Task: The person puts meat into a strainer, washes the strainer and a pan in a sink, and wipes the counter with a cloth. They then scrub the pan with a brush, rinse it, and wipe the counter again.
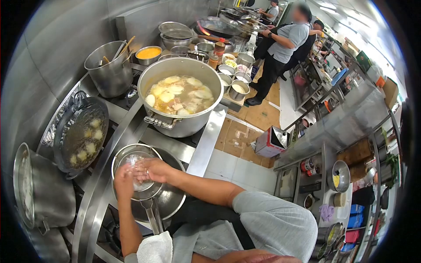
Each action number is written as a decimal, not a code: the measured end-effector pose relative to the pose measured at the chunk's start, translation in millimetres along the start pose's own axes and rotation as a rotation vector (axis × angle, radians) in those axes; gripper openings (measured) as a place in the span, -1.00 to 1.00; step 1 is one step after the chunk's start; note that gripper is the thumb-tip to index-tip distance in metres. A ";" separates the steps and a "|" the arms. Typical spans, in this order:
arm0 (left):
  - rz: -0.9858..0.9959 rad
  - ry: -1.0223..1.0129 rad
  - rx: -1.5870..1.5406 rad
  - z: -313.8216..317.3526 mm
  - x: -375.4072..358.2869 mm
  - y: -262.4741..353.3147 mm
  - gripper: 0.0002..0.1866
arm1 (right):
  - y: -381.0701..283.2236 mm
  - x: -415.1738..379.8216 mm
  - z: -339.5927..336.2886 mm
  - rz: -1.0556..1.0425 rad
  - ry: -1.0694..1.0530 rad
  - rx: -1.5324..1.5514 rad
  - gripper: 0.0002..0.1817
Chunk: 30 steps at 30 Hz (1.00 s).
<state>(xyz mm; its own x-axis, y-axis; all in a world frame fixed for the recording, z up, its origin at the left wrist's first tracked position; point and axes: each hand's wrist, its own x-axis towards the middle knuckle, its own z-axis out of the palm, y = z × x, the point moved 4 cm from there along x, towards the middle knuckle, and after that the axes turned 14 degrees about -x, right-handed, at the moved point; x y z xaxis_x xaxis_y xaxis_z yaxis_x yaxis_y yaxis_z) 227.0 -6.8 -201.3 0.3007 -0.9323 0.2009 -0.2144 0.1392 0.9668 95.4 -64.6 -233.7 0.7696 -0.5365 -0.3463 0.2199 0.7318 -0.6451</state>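
Observation:
My left hand (124, 179) and my right hand (154, 170) come together over a round wire strainer (152, 193) with a long metal handle. Motion blurs the fingers of my left hand. The right hand is turned partly palm up, its fingers stretched towards the left. Beneath and around them shows a pale, whitish mass (137, 160) in the strainer; its kind is unclear. The strainer overlaps a wide metal bowl (175, 199) on the stove, and its handle points towards my body. A white towel (155, 250) lies near my left arm.
A large pot (206, 118) of broth with pale pieces stands just beyond. To the left, a dark wok (105, 116) holds pieces in oil, beside a tall steel pot (55, 190). Seasoning tubs (239, 89) line the far side. A person (287, 41) works at another wok (217, 28).

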 end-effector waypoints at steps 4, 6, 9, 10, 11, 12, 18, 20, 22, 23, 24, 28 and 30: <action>-0.520 0.041 -0.898 -9.1 14.6 1.1 -0.82 | -10.0 -1.8 -8.9 -0.103 0.061 -0.156 -0.77; -0.572 0.032 -1.181 -25.0 14.8 4.0 -0.73 | -12.9 -8.0 -8.2 -0.119 -0.007 -0.207 -0.77; -0.477 0.067 -1.295 -50.1 32.2 22.5 -0.70 | -7.6 -14.4 -10.5 0.028 0.132 -0.138 -0.84; -0.448 0.156 -1.308 -64.1 41.8 34.8 -0.73 | -2.7 -7.9 -16.0 0.068 0.139 -0.097 -0.75; -0.416 0.243 -1.316 -77.2 52.0 47.2 -0.71 | -5.6 -6.3 -11.2 0.024 0.078 -0.122 -0.73; -0.258 0.122 -1.206 -98.1 60.0 61.3 -0.73 | -9.2 -7.4 -5.0 0.084 -0.145 -0.079 -0.71; 0.086 0.338 -0.542 -188.8 112.1 103.5 -0.67 | -25.9 -26.8 43.5 0.014 0.194 -0.370 -0.67; -0.108 0.350 -0.143 -201.5 130.1 86.8 -0.55 | -23.1 -25.6 39.7 -0.029 0.155 -0.462 -0.63; -0.215 0.349 0.258 -209.4 147.9 62.5 -0.44 | -18.9 -18.9 21.4 0.002 0.034 -0.354 -0.69; -0.223 0.341 0.459 -210.9 158.0 44.1 -0.40 | -17.9 -14.7 11.1 0.016 -0.026 -0.299 -0.71; -0.229 0.330 0.659 -209.6 163.1 27.2 -0.35 | -16.9 -10.8 3.5 0.020 -0.112 -0.264 -0.72; -0.304 0.350 0.796 -232.9 174.1 -26.5 -0.45 | -16.3 -9.0 -7.1 0.045 -0.153 -0.259 -0.73; -0.255 0.348 0.779 -240.9 184.8 -34.6 -0.54 | -18.5 -12.4 3.2 0.036 -0.073 -0.329 -0.74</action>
<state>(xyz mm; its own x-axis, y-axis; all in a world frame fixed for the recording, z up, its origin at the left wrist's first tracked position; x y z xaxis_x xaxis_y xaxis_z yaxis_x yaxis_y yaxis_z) 513.8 -103.5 -159.5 0.6636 -0.7323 0.1530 -0.6352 -0.4436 0.6322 83.7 -70.1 -215.2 0.8167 -0.4724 -0.3314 -0.0047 0.5688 -0.8225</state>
